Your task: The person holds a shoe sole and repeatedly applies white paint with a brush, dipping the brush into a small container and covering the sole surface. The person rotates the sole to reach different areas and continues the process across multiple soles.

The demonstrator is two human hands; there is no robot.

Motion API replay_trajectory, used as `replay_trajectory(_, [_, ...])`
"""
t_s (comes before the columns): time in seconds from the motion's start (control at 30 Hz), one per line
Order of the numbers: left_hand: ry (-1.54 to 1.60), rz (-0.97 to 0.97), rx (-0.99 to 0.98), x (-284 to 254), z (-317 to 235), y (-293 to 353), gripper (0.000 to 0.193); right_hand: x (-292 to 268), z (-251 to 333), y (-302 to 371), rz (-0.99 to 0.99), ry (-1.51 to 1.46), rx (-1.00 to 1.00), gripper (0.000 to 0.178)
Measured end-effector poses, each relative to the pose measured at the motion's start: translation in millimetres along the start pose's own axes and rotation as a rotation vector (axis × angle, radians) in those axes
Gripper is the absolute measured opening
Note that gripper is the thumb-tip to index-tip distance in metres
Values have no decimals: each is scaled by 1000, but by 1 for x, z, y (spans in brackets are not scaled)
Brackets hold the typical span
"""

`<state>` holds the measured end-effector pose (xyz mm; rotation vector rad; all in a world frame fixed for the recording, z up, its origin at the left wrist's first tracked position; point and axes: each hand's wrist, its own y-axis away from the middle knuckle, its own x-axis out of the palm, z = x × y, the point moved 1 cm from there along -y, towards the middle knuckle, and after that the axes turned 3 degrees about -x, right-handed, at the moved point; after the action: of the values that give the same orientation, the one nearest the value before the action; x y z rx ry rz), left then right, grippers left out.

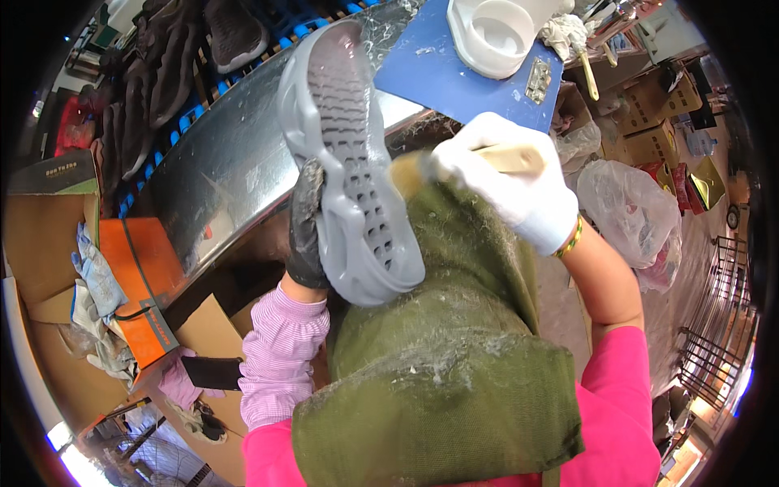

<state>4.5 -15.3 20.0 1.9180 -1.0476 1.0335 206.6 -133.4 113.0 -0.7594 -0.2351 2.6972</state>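
A grey shoe sole (345,174) with a raised wavy rim and a pitted tread-like inner face is held up over my lap. My left hand (306,231), in a black glove, is closed around its left edge; the fingers behind the sole are hidden. My right hand (515,183), in a white glove, grips a brush with a pale wooden handle (505,157). The brush's yellowish bristles (408,174) are at the sole's right edge; whether they touch it I cannot tell. Underneath, a green apron (454,325) with whitish residue covers my lap.
A white plastic container (497,36) stands on a blue board (422,61) at the metal bench (235,134). Dark soles (172,73) line a blue conveyor at upper left. An orange box (142,280) is at left, a plastic bag (629,207) at right.
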Motion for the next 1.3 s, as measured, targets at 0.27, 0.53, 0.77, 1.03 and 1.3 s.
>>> replay_trajectory(0.27, [-8, -41, 177, -23, 6, 15, 46, 8, -5, 27, -153, -332, 325, 12])
replay_trajectory(0.53, [-1031, -88, 484, -85, 24, 26, 43, -7, -17, 44, -170, -314, 451, 10])
replay_trajectory(0.77, [-278, -256, 431, -51, 37, 19, 48, -4, 12, 27, -63, -240, 396, 16])
replay_trajectory(1.03, [373, -26, -132, 10, 34, 20, 41, 12, 11, 10, -328, 77, -564, 25])
replay_trajectory(1.3, [1, -50, 358, 44, 51, 24, 39, 22, -11, -41, -233, 460, -869, 32])
